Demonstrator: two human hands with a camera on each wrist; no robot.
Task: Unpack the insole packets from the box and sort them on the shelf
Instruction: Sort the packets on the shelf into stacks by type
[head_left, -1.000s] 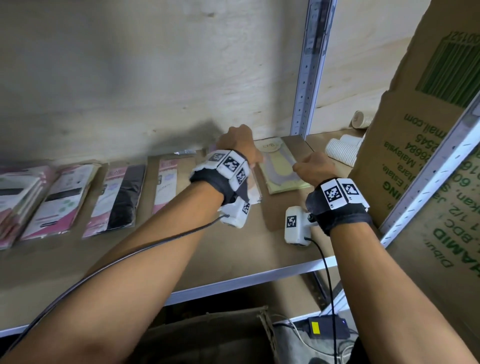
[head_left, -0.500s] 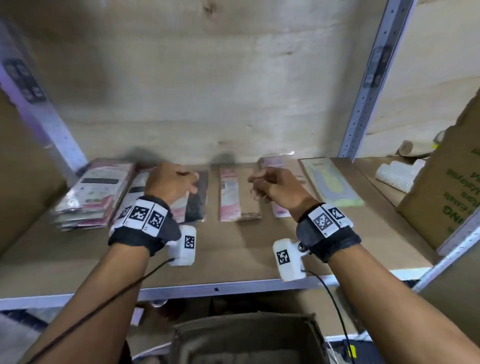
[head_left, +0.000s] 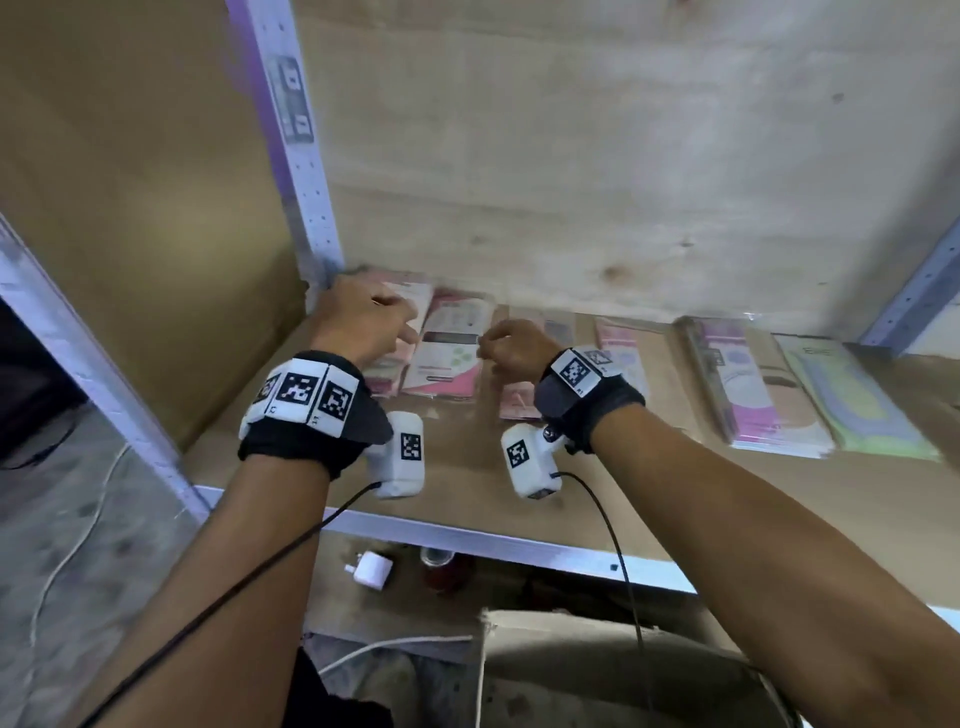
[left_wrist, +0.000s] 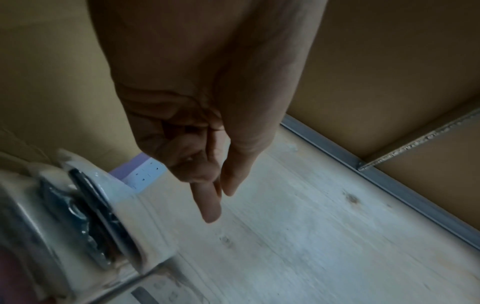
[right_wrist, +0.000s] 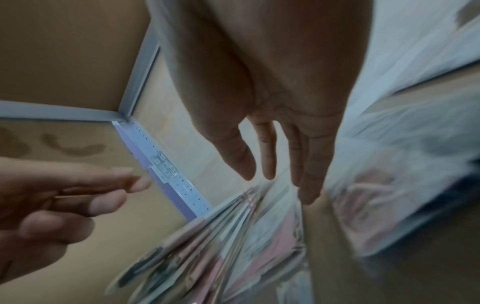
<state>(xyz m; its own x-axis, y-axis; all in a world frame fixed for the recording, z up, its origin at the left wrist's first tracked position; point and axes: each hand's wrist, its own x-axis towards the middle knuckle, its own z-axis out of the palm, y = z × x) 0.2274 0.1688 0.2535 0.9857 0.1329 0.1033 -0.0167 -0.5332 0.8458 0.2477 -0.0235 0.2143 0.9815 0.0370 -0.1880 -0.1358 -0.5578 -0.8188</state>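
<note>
Insole packets lie in a row along the back of the wooden shelf (head_left: 467, 478). My left hand (head_left: 363, 327) hovers over the leftmost pink stack (head_left: 415, 301) by the corner post, holding nothing; its forefinger points out in the left wrist view (left_wrist: 221, 195). My right hand (head_left: 511, 345) is just right of it, over a pink-and-white packet (head_left: 449, 353). In the right wrist view its fingers (right_wrist: 306, 164) are straight above the fanned stack (right_wrist: 207, 246). The open cardboard box (head_left: 597, 654) sits below the shelf edge.
More pink packets (head_left: 748, 389) and a green-yellow packet (head_left: 857, 405) lie further right. A metal upright (head_left: 296, 156) and a large cardboard panel (head_left: 130, 208) close the left side. A white charger (head_left: 371, 569) and cables lie below.
Both hands and my view have moved left along the shelf, from the green-yellow packet at the right end to the leftmost pink stack. The right hand's fingers have straightened.
</note>
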